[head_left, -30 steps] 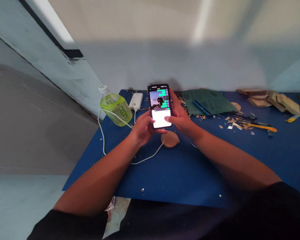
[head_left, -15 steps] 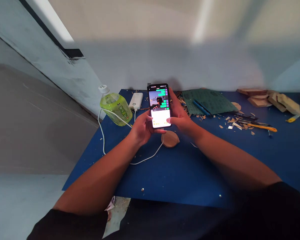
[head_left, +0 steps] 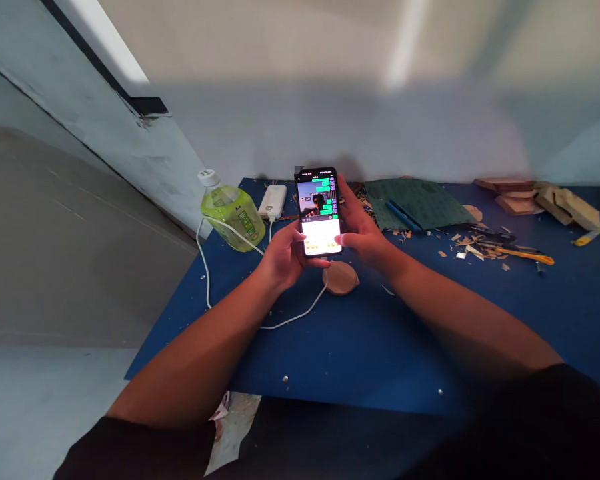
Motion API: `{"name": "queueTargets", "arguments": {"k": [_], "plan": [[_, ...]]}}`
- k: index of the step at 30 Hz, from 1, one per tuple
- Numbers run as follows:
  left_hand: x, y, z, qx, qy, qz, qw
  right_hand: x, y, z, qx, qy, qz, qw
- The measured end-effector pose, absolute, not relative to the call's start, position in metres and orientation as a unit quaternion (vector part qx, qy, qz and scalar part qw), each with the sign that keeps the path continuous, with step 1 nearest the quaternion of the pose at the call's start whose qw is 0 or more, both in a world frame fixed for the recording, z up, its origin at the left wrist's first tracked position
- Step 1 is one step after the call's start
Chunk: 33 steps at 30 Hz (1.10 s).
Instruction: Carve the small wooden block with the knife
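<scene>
A smartphone [head_left: 319,210] is held upright between both hands above the blue table, its screen lit with a chat page and a white lower panel. My left hand [head_left: 286,257] is closed around its lower left side, the thumb at the screen's edge and a finger under the bottom. My right hand [head_left: 363,230] grips the right side, with its thumb over the lower right of the screen. A white cable [head_left: 300,315] runs up to the phone's bottom end. Just below the phone lies a round, flat wooden piece [head_left: 341,278] on the table.
A bottle of yellow-green drink [head_left: 233,217] and a white power bank [head_left: 273,202] stand at the back left of the table [head_left: 350,360]. Rightward lie a green sheet [head_left: 420,200], a blue pen-like tool [head_left: 404,215], wood shavings, a yellow-handled tool [head_left: 525,255] and wood blocks [head_left: 573,207]. A wall rises behind.
My right thumb has shifted slightly to the right at the lower part of the screen. Both hands keep holding the phone in the same place.
</scene>
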State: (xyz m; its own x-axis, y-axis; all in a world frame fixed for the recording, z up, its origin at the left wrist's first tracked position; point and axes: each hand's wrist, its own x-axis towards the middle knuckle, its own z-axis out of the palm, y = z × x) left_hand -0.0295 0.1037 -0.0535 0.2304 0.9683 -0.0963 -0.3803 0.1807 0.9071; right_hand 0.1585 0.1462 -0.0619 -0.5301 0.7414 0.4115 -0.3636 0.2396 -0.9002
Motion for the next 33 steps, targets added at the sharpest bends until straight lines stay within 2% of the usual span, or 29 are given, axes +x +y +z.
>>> {"name": "queueTargets", "arguments": {"k": [8, 14, 33], "plan": [[-0.028, 0.105, -0.057, 0.396, 0.377, 0.513, 0.662, 0.159, 0.146, -0.063, -0.138, -0.63, 0.611, 0.459], [-0.025, 0.104, -0.062, 0.415, 0.391, 0.517, 0.639, 0.155, 0.146, -0.068, -0.122, -0.605, 0.616, 0.489], [-0.024, 0.104, -0.066, 0.43, 0.399, 0.522, 0.619, 0.152, 0.144, -0.07, -0.162, -0.636, 0.578, 0.486]]}}
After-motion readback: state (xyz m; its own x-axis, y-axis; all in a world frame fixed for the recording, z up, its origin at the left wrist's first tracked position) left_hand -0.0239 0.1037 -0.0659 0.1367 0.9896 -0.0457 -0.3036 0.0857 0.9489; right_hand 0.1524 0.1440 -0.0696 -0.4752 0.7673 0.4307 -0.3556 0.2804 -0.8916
